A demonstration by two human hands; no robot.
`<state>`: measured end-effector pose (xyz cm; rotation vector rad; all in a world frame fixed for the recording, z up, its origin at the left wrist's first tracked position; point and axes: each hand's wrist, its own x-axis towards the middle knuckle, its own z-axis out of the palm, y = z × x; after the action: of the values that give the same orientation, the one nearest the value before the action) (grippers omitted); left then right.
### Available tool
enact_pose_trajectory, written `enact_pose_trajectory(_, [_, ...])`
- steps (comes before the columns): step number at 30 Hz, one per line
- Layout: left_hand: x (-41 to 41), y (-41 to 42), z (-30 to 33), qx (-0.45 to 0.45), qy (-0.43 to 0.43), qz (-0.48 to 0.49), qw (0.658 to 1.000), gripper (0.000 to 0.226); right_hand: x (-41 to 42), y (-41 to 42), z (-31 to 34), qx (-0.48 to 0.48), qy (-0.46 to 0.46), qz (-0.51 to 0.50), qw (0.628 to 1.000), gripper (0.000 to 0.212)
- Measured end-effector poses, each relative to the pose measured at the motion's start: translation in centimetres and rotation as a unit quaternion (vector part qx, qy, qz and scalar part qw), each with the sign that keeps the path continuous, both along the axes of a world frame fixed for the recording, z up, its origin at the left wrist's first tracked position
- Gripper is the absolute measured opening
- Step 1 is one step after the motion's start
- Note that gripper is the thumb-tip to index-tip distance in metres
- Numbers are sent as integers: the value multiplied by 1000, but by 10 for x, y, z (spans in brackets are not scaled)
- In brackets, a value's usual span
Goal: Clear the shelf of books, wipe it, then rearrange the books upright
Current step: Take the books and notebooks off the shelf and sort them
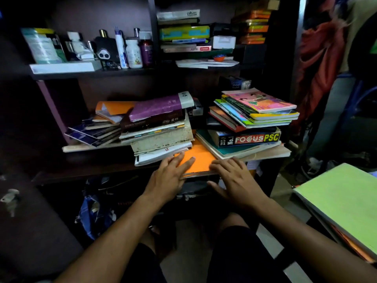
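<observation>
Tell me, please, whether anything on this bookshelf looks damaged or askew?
Yes: the thick book in the middle stack has badly stained, mouldy-looking page edges, and the purple book on top has a torn cover and lies tilted.

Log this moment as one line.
stage: clearing shelf | left hand: flat on orange book | right hand: at its front edge | book piles: on shelf
</observation>
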<state>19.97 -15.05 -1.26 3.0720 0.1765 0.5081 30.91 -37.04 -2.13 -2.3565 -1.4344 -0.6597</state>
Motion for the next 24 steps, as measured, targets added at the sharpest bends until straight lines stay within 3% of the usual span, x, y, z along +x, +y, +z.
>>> enact_pose_trajectory(7, [-3,-17,2,-14,3,47,999,68,42,-5,14,-139,51,99,984,83])
enact_pose_trajectory(12, [-3,-21,12,-9,16,60,998,64,60,36,53,-273,74,44,958,102])
enact_pose_trajectory(14, [-3,-20,14,-5,19,62,998,62,51,33,55,-251,92,23,963,99])
enact_pose_trajectory(18, [1,-20,18,16,19,74,997,62,41,-9,29,-91,61,-17,994,76])
enact_pose_trajectory(21, [4,-25,21,30,16,94,995,59,41,-27,7,-88,61,-40,993,68])
enact_pose_trajectory(24, [2,-26,16,9,-2,105,994,62,28,-6,9,-83,1,-43,996,58])
